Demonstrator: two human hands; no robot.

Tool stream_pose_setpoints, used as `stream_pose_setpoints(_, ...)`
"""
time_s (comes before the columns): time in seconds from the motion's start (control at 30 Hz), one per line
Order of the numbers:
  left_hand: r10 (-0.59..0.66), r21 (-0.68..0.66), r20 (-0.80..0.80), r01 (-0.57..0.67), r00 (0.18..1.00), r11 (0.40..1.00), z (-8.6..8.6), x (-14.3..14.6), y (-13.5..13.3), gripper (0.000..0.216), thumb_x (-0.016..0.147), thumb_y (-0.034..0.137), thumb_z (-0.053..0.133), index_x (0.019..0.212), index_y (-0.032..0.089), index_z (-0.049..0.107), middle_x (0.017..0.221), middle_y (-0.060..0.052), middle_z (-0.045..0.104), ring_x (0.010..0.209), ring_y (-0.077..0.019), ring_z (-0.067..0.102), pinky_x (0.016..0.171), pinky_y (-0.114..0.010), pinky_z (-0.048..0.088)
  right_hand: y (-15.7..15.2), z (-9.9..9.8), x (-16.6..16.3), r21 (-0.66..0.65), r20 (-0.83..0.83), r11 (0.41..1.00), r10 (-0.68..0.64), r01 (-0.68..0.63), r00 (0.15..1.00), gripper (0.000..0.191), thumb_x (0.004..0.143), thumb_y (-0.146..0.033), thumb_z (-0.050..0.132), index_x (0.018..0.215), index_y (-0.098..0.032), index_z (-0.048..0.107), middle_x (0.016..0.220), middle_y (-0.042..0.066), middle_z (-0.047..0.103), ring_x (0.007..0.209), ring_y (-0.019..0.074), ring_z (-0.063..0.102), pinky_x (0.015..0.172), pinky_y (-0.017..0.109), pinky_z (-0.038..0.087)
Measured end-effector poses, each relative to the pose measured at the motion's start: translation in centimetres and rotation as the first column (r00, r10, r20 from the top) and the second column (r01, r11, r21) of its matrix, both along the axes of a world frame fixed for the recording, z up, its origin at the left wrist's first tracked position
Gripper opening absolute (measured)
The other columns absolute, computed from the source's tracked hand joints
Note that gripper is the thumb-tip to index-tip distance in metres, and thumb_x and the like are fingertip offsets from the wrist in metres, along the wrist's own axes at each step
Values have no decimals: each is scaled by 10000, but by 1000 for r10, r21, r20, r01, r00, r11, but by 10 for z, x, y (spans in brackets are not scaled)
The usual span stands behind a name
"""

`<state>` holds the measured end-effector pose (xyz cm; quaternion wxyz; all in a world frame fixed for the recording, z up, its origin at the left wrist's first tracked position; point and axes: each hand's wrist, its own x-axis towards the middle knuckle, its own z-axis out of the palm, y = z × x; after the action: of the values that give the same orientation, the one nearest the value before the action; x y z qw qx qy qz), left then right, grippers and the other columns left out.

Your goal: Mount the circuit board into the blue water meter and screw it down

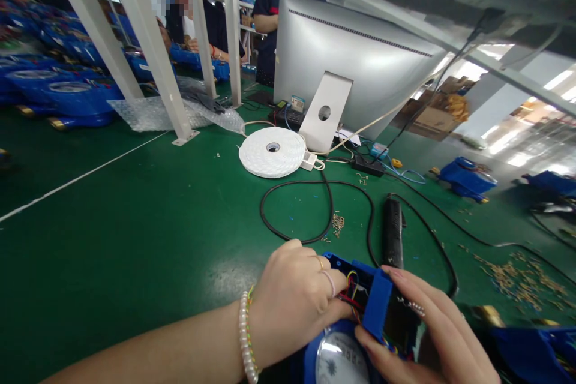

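Note:
A blue water meter with a round glass dial point(339, 360) sits at the bottom of the view. Above the dial is its blue electronics box point(377, 306), open, with red, yellow and black wires point(351, 289) inside. My left hand point(299, 297) reaches in from the left, thumb and fingers pinched at these wires; the fingertips are partly hidden by the box edge. On the other side, my right hand point(432, 330) grips the box, with fingers along its top and the thumb below. A black electric screwdriver point(393, 233) lies just beyond the box.
Brass screws point(338, 223) lie in a small pile, with a larger scatter point(517, 276) to the right. A black cable loops near a white tape roll point(272, 153) and a monitor point(351, 60). More blue meters point(468, 179) stand around. Co-workers point(283, 12) are across the green table point(135, 240).

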<state>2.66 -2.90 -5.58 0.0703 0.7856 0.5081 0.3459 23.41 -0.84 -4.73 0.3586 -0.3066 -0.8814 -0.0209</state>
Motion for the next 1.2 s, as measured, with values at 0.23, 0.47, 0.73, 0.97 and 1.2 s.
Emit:
stream_pose_setpoints(0.23,81,48,23,-82,996,996,-2,2,-3,280,718,388,735,650,192,546,547,48,580,515,-149,512,528,-312,291,-1,-2,-4,-38,-42,998,-59,58,997,539,760,-281,727,1226,-96,528,1134,130,610,969,248,616,843,335,511)
stream_pose_setpoints(0.47,69,55,-6,-68,998,996,-1,2,-2,269,736,371,710,609,195,551,555,38,599,530,-153,529,535,-323,276,0,-3,-11,-45,-81,996,-79,76,994,482,775,-287,712,1185,-90,551,1101,123,619,955,238,614,851,326,487)
stream_pose_setpoints(0.73,100,-373,81,-63,992,926,13,3,1,220,732,323,696,595,202,575,573,50,621,564,-144,557,543,-269,329,-2,-1,-12,-11,-87,996,-89,88,992,501,764,-288,721,1199,-112,545,1102,113,626,945,241,621,829,335,507)
stream_pose_setpoints(0.97,165,-337,65,-134,984,932,16,7,-2,180,707,205,665,565,201,555,533,35,577,531,-158,515,531,-277,320,-3,1,-15,-7,-90,998,-66,66,994,470,762,-262,724,1170,-97,560,1083,124,630,948,246,619,821,344,514)
stream_pose_setpoints(1.2,181,-314,136,-131,974,940,8,9,-6,212,719,215,668,561,196,528,533,61,558,549,-134,510,586,-281,334,-3,-3,-13,-12,-102,998,-65,64,993,499,752,-270,737,1174,-70,560,1091,138,622,958,243,612,845,341,498)
